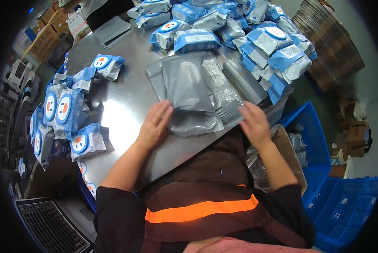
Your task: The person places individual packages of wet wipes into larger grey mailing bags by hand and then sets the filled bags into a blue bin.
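Note:
Grey plastic mailer bags (189, 85) lie in a loose stack on the metal table (125, 85) before me. The lower end of the top bag folds over near the table's front edge. My left hand (155, 125) rests at the left side of the stack, flat, with its fingers close to the bag's edge; whether they touch it I cannot tell. My right hand (255, 123), slightly blurred, hovers at the right side, by a shiny stack of clear-wrapped bags (222, 83). Neither hand holds anything visible. Beyond it lies a rolled grey bundle with a band (245, 79).
Blue-and-white wet wipe packs (198, 41) pile up at the table's far side. More wipe packs (65, 107) crowd its left edge. Flat grey bags (113, 31) lie at the far left. On the right stand a cardboard box (290, 155) and a blue plastic crate (318, 139).

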Demonstrator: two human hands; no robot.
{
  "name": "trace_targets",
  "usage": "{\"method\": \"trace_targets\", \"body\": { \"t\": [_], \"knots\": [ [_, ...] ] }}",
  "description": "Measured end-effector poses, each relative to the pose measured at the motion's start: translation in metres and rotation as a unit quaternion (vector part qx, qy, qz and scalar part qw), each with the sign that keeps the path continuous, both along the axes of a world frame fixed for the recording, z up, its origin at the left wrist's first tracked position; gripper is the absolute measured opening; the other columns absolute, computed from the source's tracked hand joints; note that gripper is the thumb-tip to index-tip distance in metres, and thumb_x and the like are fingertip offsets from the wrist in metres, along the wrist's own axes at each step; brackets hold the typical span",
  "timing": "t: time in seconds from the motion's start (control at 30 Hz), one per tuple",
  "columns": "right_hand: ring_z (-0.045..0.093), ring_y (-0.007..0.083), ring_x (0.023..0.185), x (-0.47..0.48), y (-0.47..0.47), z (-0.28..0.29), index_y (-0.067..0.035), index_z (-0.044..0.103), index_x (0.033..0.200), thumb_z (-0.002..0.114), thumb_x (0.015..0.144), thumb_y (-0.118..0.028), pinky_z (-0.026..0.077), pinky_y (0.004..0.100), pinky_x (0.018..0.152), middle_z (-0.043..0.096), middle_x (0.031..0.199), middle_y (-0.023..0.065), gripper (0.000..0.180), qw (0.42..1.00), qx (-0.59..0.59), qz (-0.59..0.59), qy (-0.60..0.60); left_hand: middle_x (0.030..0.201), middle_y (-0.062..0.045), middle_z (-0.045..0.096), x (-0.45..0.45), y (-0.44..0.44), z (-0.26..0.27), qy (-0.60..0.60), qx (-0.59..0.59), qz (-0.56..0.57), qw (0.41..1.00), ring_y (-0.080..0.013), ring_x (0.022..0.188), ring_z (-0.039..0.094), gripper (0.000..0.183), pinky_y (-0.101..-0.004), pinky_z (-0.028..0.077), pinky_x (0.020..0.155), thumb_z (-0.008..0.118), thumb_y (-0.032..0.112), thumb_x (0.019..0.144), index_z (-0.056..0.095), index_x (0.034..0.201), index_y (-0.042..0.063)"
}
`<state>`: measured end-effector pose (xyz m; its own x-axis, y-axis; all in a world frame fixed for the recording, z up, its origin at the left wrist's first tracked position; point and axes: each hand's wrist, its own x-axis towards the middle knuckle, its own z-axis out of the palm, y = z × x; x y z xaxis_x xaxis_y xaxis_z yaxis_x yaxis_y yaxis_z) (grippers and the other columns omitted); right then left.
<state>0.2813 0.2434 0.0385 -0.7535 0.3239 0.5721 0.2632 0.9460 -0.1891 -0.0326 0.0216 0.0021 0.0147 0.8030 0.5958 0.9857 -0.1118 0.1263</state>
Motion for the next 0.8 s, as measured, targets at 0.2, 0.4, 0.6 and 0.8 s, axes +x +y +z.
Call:
{"method": "trace_targets", "body": {
  "t": [0.2,0.4,0.6,0.8],
  "knots": [
    [0.07,0.0286,0.086,-0.094,0.028,-0.017,-0.007,0.064,0.096,0.063,0.09,-0.02,0.058,0.0365,0.072,0.069,0.089,0.0097,0.015,0.968,-0.064,0.242,0.007,0.119,-0.017,0.067,0.006,0.014,0.007,-0.305,-0.039,-0.044,0.951,-0.0325,0.108,0.067,0.046,-0.036,0.052,0.095,0.059,0.009,0.092,0.057,0.138,0.009],
    [0.066,0.0417,0.091,-0.146,0.027,-0.041,-0.002,0.059,0.103,0.049,0.101,-0.028,0.054,0.0454,0.078,0.066,0.094,0.0254,0.028,0.909,-0.401,-0.108,-0.04,0.101,-0.019,0.069,0.006,0.077,-0.018,-0.435,0.0,0.134,0.89,-0.0303,0.093,0.066,0.036,-0.0355,0.05,0.084,0.052,0.014,0.1,0.058,0.133,0.005],
    [0.06,0.0398,0.114,-0.163,-0.004,-0.001,0.0,0.049,0.132,0.05,0.102,-0.031,0.047,0.0455,0.097,0.063,0.123,0.0235,0.043,0.897,-0.425,-0.101,-0.065,0.112,-0.022,0.063,-0.004,0.078,-0.03,-0.388,-0.046,0.175,0.904,-0.0363,0.101,0.063,0.041,-0.042,0.049,0.087,0.053,0.011,0.095,0.053,0.134,-0.002],
    [0.052,0.0196,0.127,-0.077,-0.04,-0.003,0.0,0.033,0.152,0.065,0.096,-0.027,0.041,0.0354,0.106,0.053,0.141,0.0096,0.07,0.51,-0.85,0.049,0.121,0.122,-0.022,0.061,0.038,0.007,0.064,-0.356,-0.176,0.012,0.918,-0.0372,0.114,0.058,0.057,-0.0397,0.047,0.098,0.072,0.022,0.087,0.054,0.137,0.0]
  ]
}}
